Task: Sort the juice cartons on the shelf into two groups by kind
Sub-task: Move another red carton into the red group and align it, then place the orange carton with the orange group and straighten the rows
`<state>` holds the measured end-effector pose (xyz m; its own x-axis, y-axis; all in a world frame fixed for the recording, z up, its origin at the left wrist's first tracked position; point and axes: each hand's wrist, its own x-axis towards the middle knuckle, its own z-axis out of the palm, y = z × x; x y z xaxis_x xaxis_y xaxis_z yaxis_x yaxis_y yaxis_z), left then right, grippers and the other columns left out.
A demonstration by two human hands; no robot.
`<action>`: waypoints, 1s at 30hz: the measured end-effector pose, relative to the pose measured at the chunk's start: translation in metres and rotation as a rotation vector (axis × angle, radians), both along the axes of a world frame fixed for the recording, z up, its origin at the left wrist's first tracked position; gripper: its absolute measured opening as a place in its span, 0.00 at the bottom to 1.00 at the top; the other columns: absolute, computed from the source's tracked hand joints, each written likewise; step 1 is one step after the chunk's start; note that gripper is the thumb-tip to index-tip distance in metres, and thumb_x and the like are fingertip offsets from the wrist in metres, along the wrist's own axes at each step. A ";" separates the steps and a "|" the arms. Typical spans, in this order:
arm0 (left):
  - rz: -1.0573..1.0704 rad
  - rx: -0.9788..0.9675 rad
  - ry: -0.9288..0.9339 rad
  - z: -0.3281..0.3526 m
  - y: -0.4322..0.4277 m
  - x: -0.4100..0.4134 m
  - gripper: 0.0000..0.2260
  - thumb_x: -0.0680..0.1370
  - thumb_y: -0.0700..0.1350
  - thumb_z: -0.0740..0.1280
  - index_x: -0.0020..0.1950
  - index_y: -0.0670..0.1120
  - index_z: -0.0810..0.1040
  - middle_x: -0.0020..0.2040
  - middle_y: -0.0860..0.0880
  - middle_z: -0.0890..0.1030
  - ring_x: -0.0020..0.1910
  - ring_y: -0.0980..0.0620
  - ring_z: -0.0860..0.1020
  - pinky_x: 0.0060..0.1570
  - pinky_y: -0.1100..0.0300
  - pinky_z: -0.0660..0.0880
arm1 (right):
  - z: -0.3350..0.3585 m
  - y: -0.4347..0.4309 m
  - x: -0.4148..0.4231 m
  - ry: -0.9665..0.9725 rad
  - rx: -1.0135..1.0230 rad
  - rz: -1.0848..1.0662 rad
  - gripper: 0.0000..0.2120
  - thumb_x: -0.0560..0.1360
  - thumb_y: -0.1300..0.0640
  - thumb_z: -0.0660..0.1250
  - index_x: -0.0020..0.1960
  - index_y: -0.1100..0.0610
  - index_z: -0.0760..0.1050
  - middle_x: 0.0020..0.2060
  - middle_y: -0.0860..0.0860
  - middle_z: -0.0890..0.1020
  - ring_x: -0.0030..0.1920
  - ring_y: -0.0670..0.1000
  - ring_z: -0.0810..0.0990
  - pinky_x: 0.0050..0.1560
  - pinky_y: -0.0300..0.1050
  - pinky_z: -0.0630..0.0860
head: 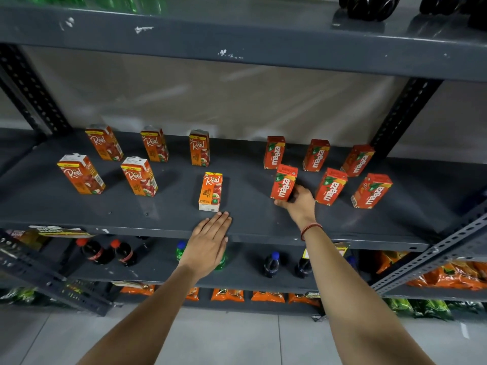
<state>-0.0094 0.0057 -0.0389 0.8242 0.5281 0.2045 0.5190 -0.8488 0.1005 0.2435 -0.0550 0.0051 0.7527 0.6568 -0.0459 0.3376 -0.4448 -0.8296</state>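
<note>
At the shelf's front edge, the left hand lies flat and released, fingers together, its tips just short of the nearest Real carton, which stands upright near the front, about mid-shelf. To the right, the right hand grasps a Maaza carton from its right side and base, tilting it slightly. Just beside that carton stand two more Maaza cartons in the same row, toward the right end, with three Maaza cartons behind them near the back edge. Toward the left end, two Real cartons stand mid-depth and three Real cartons stand near the back.

The sort looks nearly finished: Real to the left, Maaza to the right. The risk lies in the held carton's close neighbour; setting it down crookedly or withdrawing the hand wide could knock that carton over. The left fingers could likewise topple the Real carton if they push high.
</note>
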 end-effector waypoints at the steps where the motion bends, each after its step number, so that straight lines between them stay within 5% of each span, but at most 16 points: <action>1: -0.009 -0.010 -0.024 0.000 0.000 0.000 0.21 0.81 0.48 0.54 0.72 0.42 0.65 0.72 0.46 0.67 0.72 0.49 0.63 0.70 0.50 0.56 | -0.003 -0.003 -0.007 -0.028 0.041 -0.075 0.19 0.64 0.59 0.77 0.52 0.63 0.76 0.49 0.59 0.82 0.54 0.59 0.78 0.58 0.58 0.74; 4: -0.025 -0.051 -0.096 0.002 0.002 -0.004 0.19 0.81 0.47 0.57 0.71 0.42 0.68 0.70 0.46 0.70 0.70 0.49 0.65 0.69 0.51 0.56 | -0.007 -0.009 -0.035 -0.064 0.188 -0.299 0.08 0.68 0.62 0.73 0.44 0.62 0.76 0.43 0.60 0.81 0.45 0.57 0.79 0.51 0.54 0.77; 7: -0.010 -0.061 -0.136 0.008 0.005 -0.017 0.21 0.79 0.50 0.53 0.67 0.42 0.72 0.66 0.45 0.75 0.67 0.48 0.71 0.67 0.50 0.63 | -0.004 -0.001 -0.061 -0.010 0.258 -0.298 0.04 0.71 0.62 0.70 0.43 0.62 0.77 0.42 0.61 0.82 0.44 0.58 0.81 0.47 0.44 0.75; 13: 0.145 -0.078 -0.223 0.014 0.024 -0.048 0.22 0.79 0.50 0.52 0.65 0.40 0.73 0.64 0.43 0.77 0.65 0.46 0.72 0.63 0.49 0.66 | 0.022 0.051 -0.104 0.160 0.042 0.135 0.17 0.72 0.51 0.70 0.50 0.65 0.78 0.47 0.57 0.81 0.49 0.54 0.78 0.53 0.45 0.74; 16: 0.223 -0.085 -0.224 0.012 0.033 -0.062 0.23 0.79 0.51 0.52 0.67 0.39 0.72 0.65 0.42 0.75 0.67 0.45 0.70 0.64 0.48 0.65 | 0.032 0.077 -0.121 0.271 -0.139 0.298 0.16 0.69 0.47 0.72 0.46 0.59 0.76 0.49 0.56 0.82 0.49 0.53 0.79 0.51 0.46 0.75; 21: 0.274 -0.085 -0.150 0.005 0.043 -0.077 0.25 0.79 0.53 0.51 0.69 0.39 0.70 0.68 0.42 0.72 0.69 0.46 0.67 0.66 0.48 0.63 | 0.028 0.100 -0.133 0.304 -0.251 0.258 0.25 0.63 0.50 0.77 0.56 0.61 0.76 0.55 0.57 0.81 0.56 0.57 0.79 0.60 0.53 0.76; 30: 0.269 -0.067 -0.093 0.001 0.046 -0.078 0.25 0.79 0.54 0.51 0.69 0.39 0.69 0.69 0.42 0.71 0.70 0.46 0.66 0.69 0.49 0.60 | 0.025 0.117 -0.128 0.487 -0.318 0.230 0.33 0.57 0.54 0.81 0.59 0.59 0.74 0.55 0.55 0.81 0.56 0.54 0.79 0.54 0.47 0.76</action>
<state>-0.0875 0.0516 -0.0374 0.6323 0.7398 0.2298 0.7102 -0.6721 0.2094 0.1151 0.0621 0.0298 0.4372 0.6972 -0.5681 0.0709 -0.6565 -0.7510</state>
